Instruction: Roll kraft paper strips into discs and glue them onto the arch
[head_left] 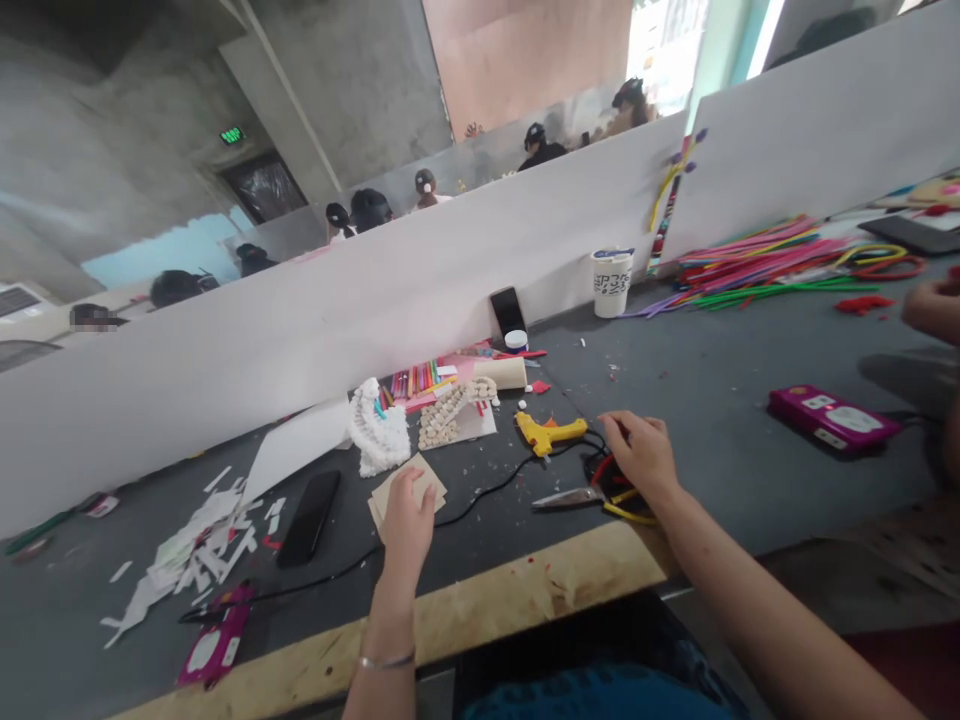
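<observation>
My left hand (406, 518) rests with curled fingers on a stack of tan cardboard pieces (422, 479) near the table's front edge. My right hand (641, 455) lies over the red and yellow handles of a pair of scissors (576, 496), fingers bent, with the blades pointing left. A yellow glue gun (549, 433) lies just left of the right hand, its black cord (480, 494) running between my hands. Behind the cardboard sit a white fluffy craft piece (377, 432) and a beige beaded piece on paper (450, 412).
A black phone (309, 517), white paper scraps (199, 550) and a magenta box (216, 645) lie at the left. Coloured pens (416, 381), a paper cup (612, 282), pipe cleaners (757, 262) and another magenta box (832, 417) sit further back. Another person's hand (932, 308) is at the right edge. A white partition (375, 290) backs the table.
</observation>
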